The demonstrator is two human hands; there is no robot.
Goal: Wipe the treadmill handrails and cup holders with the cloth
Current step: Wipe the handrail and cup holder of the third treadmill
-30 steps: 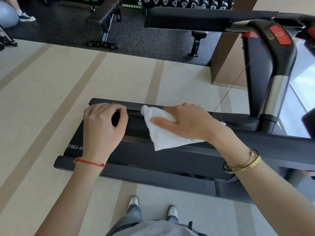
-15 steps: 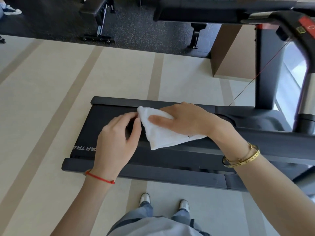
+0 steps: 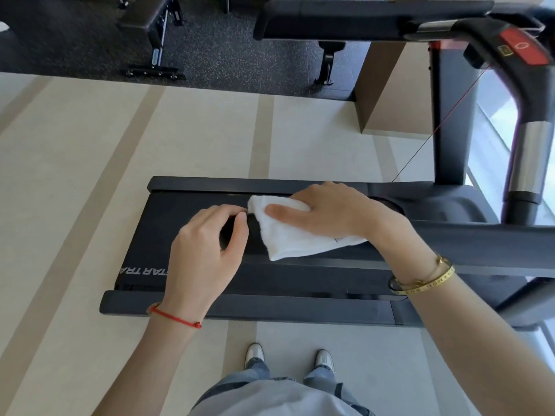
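I stand beside a black treadmill, and its near handrail runs in from the right. A white cloth is draped over the rail near its free end. My right hand lies on top of the cloth, with the thumb on the near side and the fingers wrapped over the far side. At the rail's end, my left hand curls round the bar, its fingertips touching the cloth's left corner. The far handrail crosses the top of the view. I see no cup holder.
The treadmill belt lies below my hands on a pale striped floor. At the right stands a curved post with a red stop button and a thin red cord. Weight benches stand on dark matting behind. My shoes are below.
My left hand has slid right along the rail's end until its fingertips meet the cloth. My right hand and the cloth have stayed nearly in place.
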